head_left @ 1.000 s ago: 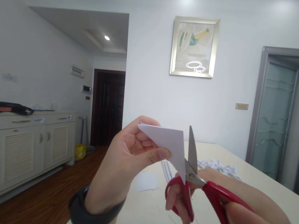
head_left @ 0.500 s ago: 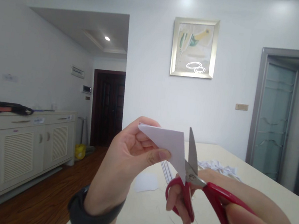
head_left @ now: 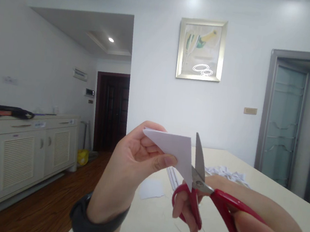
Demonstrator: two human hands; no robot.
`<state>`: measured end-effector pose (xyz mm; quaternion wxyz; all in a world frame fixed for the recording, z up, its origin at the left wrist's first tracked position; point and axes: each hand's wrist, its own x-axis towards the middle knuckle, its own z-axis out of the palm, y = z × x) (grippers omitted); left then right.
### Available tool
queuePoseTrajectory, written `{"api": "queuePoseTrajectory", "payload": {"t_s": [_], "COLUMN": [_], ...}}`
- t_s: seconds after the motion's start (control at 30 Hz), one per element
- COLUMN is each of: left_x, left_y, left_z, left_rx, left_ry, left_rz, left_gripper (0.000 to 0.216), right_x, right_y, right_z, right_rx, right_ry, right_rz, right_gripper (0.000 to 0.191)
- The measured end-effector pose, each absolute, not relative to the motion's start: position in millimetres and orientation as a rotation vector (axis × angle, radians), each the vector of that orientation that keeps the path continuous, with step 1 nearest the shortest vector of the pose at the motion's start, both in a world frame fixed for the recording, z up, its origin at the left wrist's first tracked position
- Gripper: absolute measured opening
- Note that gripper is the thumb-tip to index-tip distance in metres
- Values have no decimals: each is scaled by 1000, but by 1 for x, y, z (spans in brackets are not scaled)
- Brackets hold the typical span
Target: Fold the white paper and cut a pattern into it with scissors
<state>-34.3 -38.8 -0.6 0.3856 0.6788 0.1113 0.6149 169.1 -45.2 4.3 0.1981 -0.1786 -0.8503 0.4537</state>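
My left hand (head_left: 129, 166), with a dark band on its wrist, pinches a folded white paper triangle (head_left: 177, 149) between thumb and fingers, held up in front of me. My right hand (head_left: 256, 217) grips red-handled scissors (head_left: 212, 199) by the loops. The blades stand apart, one pointing up just right of the paper, the paper's lower right corner sitting at the blades' pivot.
Below the hands lies a cream table (head_left: 277, 185) with a heap of white paper scraps (head_left: 227, 173) and a loose white sheet (head_left: 152, 188). A white sideboard (head_left: 21, 151) lines the left wall over wooden floor. A framed picture (head_left: 200, 49) hangs ahead.
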Motion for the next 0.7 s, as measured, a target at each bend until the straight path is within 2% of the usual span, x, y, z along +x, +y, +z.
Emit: {"api": "queuePoseTrajectory", "payload": {"t_s": [0.5,0.7], "left_x": [-32,-32], "left_y": [-40,-39], "left_z": [0,-1], "left_rx": [1693,1690], "left_ry": [301,311], "left_rz": [1603,1629], "left_gripper": [23,24], "right_x": [170,170], "right_y": [-43,-42], "right_z": [3,1], "right_rx": [-493,-550], "right_ry": [-2372,-2329], "right_rz": [1259,1312], "right_gripper": [29,58]}}
